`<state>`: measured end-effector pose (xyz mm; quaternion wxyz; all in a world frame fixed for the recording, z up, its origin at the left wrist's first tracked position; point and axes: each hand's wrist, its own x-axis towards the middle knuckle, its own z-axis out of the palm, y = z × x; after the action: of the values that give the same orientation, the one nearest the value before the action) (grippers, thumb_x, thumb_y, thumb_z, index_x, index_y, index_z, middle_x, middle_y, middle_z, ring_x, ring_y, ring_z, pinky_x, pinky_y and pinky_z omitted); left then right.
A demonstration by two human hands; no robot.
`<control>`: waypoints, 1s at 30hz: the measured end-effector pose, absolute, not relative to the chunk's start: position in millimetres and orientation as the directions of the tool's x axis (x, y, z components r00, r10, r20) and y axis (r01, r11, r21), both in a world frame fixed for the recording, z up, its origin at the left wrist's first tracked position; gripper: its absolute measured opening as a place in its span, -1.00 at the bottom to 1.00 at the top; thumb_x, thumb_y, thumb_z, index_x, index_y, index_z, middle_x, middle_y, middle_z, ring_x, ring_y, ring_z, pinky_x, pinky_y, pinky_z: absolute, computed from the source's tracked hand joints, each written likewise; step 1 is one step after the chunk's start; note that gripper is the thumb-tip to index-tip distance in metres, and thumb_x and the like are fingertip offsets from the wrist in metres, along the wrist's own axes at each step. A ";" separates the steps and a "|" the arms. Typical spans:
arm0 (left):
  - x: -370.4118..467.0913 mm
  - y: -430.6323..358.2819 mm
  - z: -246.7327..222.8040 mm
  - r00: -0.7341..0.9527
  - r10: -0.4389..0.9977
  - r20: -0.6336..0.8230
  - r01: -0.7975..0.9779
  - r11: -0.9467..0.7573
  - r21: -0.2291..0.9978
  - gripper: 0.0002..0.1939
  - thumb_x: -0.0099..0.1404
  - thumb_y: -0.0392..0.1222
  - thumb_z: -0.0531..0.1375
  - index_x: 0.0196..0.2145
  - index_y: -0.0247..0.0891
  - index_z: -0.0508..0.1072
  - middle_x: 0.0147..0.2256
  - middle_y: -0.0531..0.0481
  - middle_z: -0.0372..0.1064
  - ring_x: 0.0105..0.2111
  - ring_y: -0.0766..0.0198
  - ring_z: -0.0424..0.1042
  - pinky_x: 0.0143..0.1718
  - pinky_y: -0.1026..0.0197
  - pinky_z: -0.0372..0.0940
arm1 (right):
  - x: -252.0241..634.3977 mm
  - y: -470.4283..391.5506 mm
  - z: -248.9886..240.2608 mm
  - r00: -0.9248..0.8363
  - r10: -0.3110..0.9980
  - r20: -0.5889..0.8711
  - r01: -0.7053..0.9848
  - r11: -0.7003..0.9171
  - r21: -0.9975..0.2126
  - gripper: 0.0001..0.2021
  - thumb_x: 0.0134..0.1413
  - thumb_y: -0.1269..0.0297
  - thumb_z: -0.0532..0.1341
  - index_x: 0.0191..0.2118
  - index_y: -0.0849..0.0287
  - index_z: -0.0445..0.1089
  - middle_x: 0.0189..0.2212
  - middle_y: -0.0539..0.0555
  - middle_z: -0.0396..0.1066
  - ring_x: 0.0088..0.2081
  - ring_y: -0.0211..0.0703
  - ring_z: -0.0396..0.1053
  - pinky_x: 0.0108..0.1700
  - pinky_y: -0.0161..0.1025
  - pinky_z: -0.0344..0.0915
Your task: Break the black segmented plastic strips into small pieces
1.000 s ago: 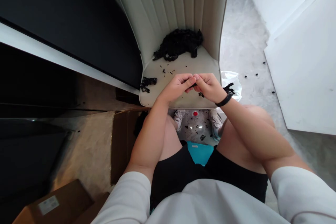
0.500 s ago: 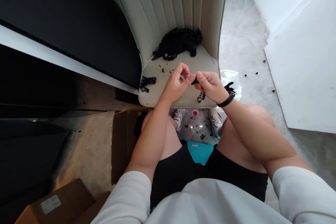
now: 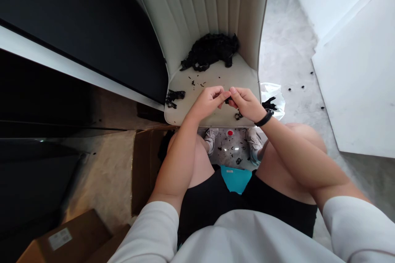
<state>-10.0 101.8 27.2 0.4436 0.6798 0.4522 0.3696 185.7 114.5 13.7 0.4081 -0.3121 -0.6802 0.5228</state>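
Over the front of a pale padded chair (image 3: 212, 116), my left hand (image 3: 210, 100) and my right hand (image 3: 247, 102) meet fingertip to fingertip. Between them is a small black piece (image 3: 227, 100), mostly covered by the fingers, so its kind does not show. Both hands are closed on it in a pinch. Below my right hand some curled black strips (image 3: 238, 116) show against the seat. A heap of black, ragged pieces (image 3: 211, 51) lies at the back of the seat. A smaller black bunch (image 3: 175, 98) rests at its left edge, with tiny scraps scattered between.
Right of the chair, a white plastic bag (image 3: 277, 100) with black pieces stands on the floor. Black crumbs dot the floor (image 3: 290, 57). An open cardboard box (image 3: 143, 164) is by my left leg; another box (image 3: 70, 238) sits lower left. A white panel (image 3: 358, 82) borders the right.
My left fingers have curled in and lowered onto the small black piece, closing against my right fingertips. The curled strips under my right hand show less than before.
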 end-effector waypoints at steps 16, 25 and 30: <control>-30.5 85.7 37.7 0.574 0.819 0.017 -0.076 0.033 0.997 -0.26 0.32 0.63 0.28 -0.37 -0.19 0.44 -0.36 -0.17 0.58 -0.17 -0.03 0.71 -0.20 -0.02 0.58 | 191.2 102.5 35.5 -0.608 0.770 0.191 -0.349 -0.043 -0.936 -0.20 0.18 -0.65 0.25 -0.54 0.01 0.05 -0.64 -0.06 0.09 -0.55 -0.17 0.16 -0.50 -0.17 0.21; -48.4 93.4 53.7 0.679 0.733 0.047 -0.031 -0.034 0.999 -0.36 0.19 0.53 0.47 -0.43 -0.18 0.67 0.06 -0.37 0.68 0.11 -0.26 0.70 0.05 -0.27 0.65 | 208.5 127.1 29.4 -0.367 0.904 0.220 -0.390 0.065 -0.918 -0.24 0.34 -0.61 0.11 -0.50 0.02 0.16 -0.50 0.03 0.26 -0.55 -0.19 0.08 -0.55 -0.13 0.09; -42.0 102.6 39.2 0.449 0.866 0.221 -0.005 -0.244 0.970 -0.51 0.19 0.40 0.54 -0.17 -0.02 0.78 0.01 -0.17 0.66 0.07 -0.01 0.64 0.10 -0.12 0.57 | 212.2 131.4 21.5 -0.372 0.914 0.164 -0.259 0.067 -0.963 -0.36 0.30 -0.50 0.30 -0.28 0.09 0.51 -0.33 0.08 0.58 -0.57 -0.29 0.10 -0.57 -0.18 0.02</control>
<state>-42.0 102.6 39.2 0.5241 0.6705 0.3210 0.4155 212.2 131.4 21.5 0.4763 -0.2954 -0.5540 0.6156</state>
